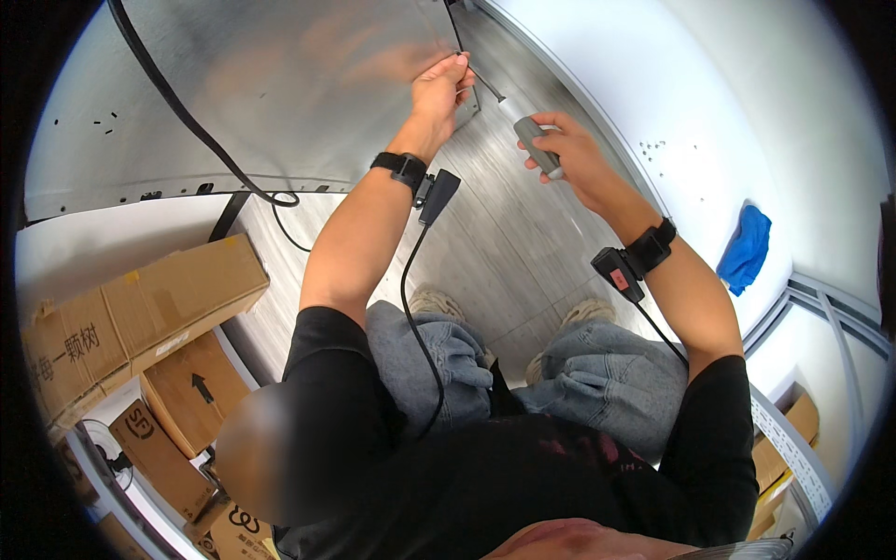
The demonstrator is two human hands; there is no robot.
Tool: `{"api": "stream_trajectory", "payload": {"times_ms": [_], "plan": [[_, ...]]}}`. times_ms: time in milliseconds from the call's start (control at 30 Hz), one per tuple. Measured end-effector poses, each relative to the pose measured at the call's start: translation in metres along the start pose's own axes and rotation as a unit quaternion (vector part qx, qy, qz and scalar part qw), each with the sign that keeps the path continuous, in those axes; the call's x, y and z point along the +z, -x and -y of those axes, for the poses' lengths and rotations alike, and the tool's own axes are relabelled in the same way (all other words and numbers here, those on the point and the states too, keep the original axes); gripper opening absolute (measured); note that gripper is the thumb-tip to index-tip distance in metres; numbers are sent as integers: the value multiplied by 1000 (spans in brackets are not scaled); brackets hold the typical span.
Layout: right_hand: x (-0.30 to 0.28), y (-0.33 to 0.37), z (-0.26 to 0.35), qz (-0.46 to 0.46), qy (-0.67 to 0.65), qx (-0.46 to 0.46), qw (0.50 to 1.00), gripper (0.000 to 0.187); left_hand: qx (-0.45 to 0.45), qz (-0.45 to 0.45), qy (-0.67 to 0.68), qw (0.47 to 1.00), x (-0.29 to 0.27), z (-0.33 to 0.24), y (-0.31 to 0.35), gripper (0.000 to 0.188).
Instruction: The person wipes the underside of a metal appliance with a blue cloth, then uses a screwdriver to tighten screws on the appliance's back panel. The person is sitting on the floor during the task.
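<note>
My right hand (560,154) is closed round the grey handle (538,142) of what looks like a screwdriver. A thin dark shaft (487,84) runs from near the handle's front, past a pale, blurred part, up to my left hand (442,86). That hand is closed, thumb and fingers pinched at the shaft's far end, beside the edge of a large metal panel (308,103). What else the left fingertips cover is hidden. Both wrists wear black straps with small black devices on cables.
A thick black cable (177,103) crosses the panel at left. Cardboard boxes (187,289) stack at lower left. On the white surface at right lie small screws (656,154) and a blue cloth-like item (746,248). Light wood-look floor (476,233) shows between, with my shoes.
</note>
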State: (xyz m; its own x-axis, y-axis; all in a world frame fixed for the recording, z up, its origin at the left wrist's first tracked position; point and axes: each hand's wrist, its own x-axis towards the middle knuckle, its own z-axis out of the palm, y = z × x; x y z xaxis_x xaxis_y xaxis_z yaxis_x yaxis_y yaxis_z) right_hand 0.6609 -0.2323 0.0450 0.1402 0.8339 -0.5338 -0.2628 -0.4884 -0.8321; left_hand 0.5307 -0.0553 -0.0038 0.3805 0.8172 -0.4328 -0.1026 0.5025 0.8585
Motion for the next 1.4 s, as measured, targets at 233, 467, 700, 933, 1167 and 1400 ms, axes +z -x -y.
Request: {"api": "stream_trajectory", "payload": {"times_ms": [233, 467, 700, 933, 1167, 1400], "plan": [[0, -2, -1, 5, -18, 8, 1000, 37, -2, -4, 6, 1000, 2, -1, 2, 16], [3, -13, -15, -27, 68, -53, 996, 49, -4, 0, -15, 1000, 7, -4, 8, 13], [9, -17, -25, -50, 128, -96, 986, 49, -5, 25, -31, 999, 6, -9, 4, 16], [-11, -9, -9, 84, -78, 62, 991, 50, -1, 33, -7, 999, 7, -10, 3, 19], [2, -9, -12, -2, 95, -36, 995, 53, -9, 17, -46, 999, 4, -12, 7, 25], [0, -13, -15, 7, 52, -9, 999, 54, -7, 2, -44, 999, 6, -11, 1, 25]]}}
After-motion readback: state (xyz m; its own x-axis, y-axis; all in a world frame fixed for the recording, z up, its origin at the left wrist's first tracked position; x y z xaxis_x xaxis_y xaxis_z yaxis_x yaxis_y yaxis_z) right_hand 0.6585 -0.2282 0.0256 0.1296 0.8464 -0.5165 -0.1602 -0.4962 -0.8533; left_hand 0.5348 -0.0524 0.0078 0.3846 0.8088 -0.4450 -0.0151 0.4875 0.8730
